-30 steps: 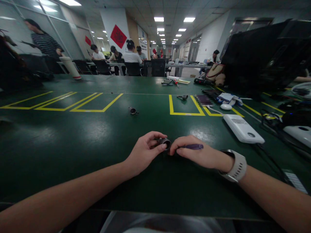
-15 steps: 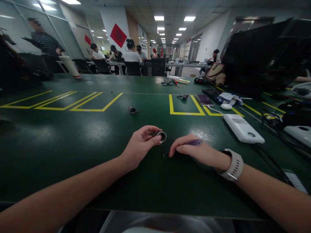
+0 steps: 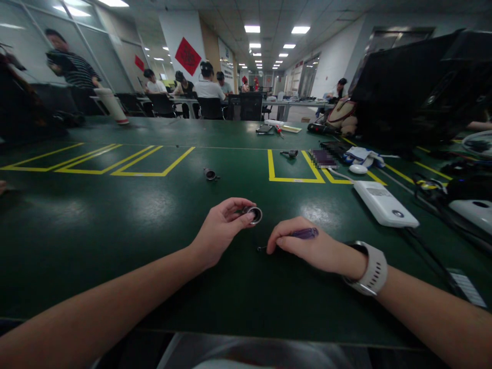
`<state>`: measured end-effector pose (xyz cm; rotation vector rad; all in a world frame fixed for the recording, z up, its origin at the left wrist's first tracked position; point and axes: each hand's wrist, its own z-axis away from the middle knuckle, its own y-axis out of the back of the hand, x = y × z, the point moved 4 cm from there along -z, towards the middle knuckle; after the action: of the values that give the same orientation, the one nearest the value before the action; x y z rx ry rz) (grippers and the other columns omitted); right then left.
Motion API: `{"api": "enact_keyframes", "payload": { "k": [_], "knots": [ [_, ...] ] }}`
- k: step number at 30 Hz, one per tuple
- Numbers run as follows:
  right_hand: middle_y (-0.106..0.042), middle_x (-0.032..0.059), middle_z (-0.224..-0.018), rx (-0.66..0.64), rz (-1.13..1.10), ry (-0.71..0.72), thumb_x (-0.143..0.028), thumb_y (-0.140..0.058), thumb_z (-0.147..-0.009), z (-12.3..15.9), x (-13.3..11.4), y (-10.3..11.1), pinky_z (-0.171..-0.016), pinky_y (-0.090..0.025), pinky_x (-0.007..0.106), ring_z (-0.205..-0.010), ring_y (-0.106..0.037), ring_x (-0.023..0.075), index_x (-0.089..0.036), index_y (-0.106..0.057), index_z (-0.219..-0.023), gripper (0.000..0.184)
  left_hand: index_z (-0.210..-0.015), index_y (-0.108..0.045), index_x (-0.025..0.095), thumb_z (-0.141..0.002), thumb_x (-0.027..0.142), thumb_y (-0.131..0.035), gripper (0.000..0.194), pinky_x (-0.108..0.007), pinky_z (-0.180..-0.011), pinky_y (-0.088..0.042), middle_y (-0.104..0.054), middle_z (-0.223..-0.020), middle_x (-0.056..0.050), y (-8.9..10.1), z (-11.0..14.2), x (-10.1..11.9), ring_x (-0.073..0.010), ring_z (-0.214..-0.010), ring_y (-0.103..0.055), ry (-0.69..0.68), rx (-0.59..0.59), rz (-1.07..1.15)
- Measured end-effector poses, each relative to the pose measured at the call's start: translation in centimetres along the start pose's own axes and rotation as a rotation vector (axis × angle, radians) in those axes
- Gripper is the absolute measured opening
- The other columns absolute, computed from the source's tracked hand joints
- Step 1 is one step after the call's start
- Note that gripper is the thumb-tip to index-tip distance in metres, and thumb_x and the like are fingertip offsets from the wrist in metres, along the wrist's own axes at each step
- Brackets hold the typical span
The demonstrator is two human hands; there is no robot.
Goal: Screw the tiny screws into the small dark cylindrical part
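Observation:
My left hand (image 3: 223,225) pinches a small metal ring-shaped part (image 3: 254,215) between thumb and fingers, lifted a little above the green table (image 3: 115,225). My right hand (image 3: 307,248) rests on the table just right of it, fingers closed round a purple-handled screwdriver (image 3: 303,233) whose thin tip points left along the table. The ring and the screwdriver tip are a short way apart. A white watch is on my right wrist.
A second small ring part (image 3: 209,175) lies farther back. A white box (image 3: 384,203), mouse (image 3: 357,168), cables and a black monitor (image 3: 415,92) crowd the right side. Yellow tape rectangles (image 3: 294,166) mark the table. A white cup (image 3: 111,105) stands far left. People sit at distant desks.
My hands have parted: the left lifted the ring up and left, away from the screwdriver tip, and the right hand settled slightly lower on the table.

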<state>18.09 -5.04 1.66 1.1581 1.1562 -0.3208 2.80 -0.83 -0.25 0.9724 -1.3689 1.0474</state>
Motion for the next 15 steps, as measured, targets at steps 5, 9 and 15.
{"api": "enact_keyframes", "payload": {
  "k": [5, 9, 15],
  "knots": [
    [-0.067, 0.0054, -0.081, 0.09, 0.271, 0.241, -0.009, -0.045, -0.078, 0.5, -0.6, -0.8, -0.076, -0.046, 0.032, -0.078, -0.06, 0.017, -0.016, -0.064, -0.081, 0.021, -0.093, -0.067, 0.016, -0.065, 0.015, -0.071, 0.028, -0.032, -0.082, -0.05, -0.071, -0.091, -0.005, 0.2, -0.2, -0.2, -0.0182, -0.086, -0.064, 0.022, 0.039, 0.084],
    [-0.066, 0.0092, -0.087, 0.146, 0.398, 0.395, -0.01, -0.044, -0.079, 0.9, -0.4, -1.5, -0.08, -0.045, 0.036, -0.085, -0.059, 0.0197, -0.014, -0.061, -0.09, 0.02, -0.092, -0.067, 0.016, -0.063, 0.012, -0.071, 0.029, -0.032, -0.083, -0.05, -0.071, -0.091, -0.004, 0.4, -0.3, -0.2, -0.0176, -0.086, -0.064, 0.013, 0.067, 0.112],
    [-0.064, 0.0107, -0.097, 0.288, 0.453, 0.537, -0.01, -0.045, -0.08, 1.6, -0.7, -1.4, -0.086, -0.044, 0.04, -0.097, -0.056, 0.022, -0.016, -0.057, -0.099, 0.023, -0.095, -0.067, 0.015, -0.064, 0.014, -0.071, 0.031, -0.034, -0.083, -0.049, -0.071, -0.092, -0.006, 0.5, -0.3, -0.3, -0.0184, -0.085, -0.064, 0.007, 0.07, 0.061]
  ]
}}
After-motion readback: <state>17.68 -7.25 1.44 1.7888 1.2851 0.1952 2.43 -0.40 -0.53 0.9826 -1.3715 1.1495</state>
